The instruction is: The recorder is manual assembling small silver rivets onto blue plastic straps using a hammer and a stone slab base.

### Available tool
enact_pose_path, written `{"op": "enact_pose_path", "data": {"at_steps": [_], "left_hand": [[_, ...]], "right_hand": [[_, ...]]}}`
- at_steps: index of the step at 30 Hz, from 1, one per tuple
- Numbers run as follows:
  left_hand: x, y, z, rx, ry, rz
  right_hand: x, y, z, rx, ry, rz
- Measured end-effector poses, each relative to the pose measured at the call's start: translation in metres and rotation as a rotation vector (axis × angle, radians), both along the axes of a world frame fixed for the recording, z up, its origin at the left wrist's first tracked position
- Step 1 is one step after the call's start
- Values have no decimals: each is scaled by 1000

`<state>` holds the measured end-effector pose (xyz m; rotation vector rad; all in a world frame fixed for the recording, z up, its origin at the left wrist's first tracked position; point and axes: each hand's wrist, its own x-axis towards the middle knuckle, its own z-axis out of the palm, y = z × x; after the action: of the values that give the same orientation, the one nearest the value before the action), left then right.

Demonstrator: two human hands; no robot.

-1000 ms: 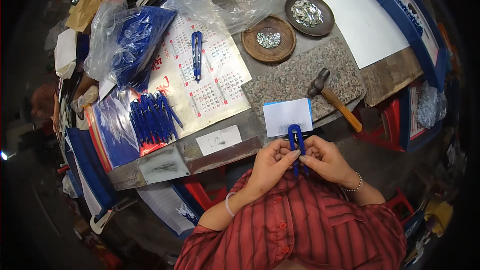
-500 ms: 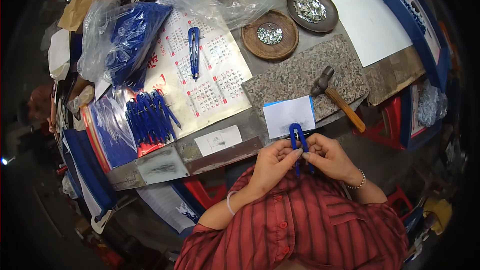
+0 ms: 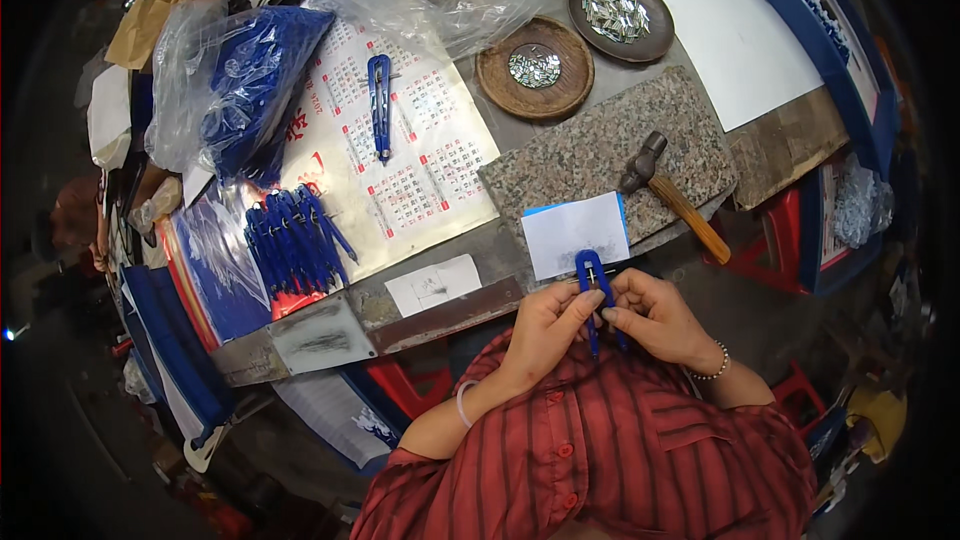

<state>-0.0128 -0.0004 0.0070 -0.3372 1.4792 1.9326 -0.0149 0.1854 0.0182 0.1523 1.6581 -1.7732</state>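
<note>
Close in front of my body, both hands hold a blue drawing compass (image 3: pixel 588 260) with its rounded top pointing away and its two legs toward my shirt. My left hand (image 3: pixel 545 332) pinches the left leg between thumb and fingers. My right hand (image 3: pixel 660 318) grips the other leg, thumb bent near the middle. A thin dark rod shows crosswise by the fingers; its ends are partly hidden. Just beyond the compass lies a white paper with grey smudges (image 3: pixel 572 228) over a blue edge. Another blue compass (image 3: pixel 380 105) lies on a printed calendar sheet (image 3: pixel 440 130).
A hammer (image 3: pixel 690 215) rests on a granite slab (image 3: pixel 590 150). Two round dishes, a wooden one (image 3: pixel 490 90) and a dark one (image 3: pixel 650 45), hold small metal pieces. To the left are a pile of blue compasses (image 3: pixel 295 245) and a plastic bag of blue parts (image 3: pixel 245 80).
My left thumb has shifted slightly up along the compass. The table contents sit a little further left in the picture. Both hands still hold the compass.
</note>
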Motion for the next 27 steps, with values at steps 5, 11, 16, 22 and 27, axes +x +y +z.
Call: {"op": "enact_pose_path", "data": {"at_steps": [5,11,16,22,27], "left_hand": [[1,0,-2,-24,37,-1],[2,1,-2,-40,58,16],[0,-2,0,-53,37,-45],[3,-1,-5,-66,16,-35],[3,7,-6,-75,37,40]], "right_hand": [[6,-3,-6,-2,-3,-42],[10,-5,-9,15,20,-55],[10,-6,-6,1,6,-64],[7,-6,-1,-31,-22,-54],[5,-6,2,-7,-24,-46]]}}
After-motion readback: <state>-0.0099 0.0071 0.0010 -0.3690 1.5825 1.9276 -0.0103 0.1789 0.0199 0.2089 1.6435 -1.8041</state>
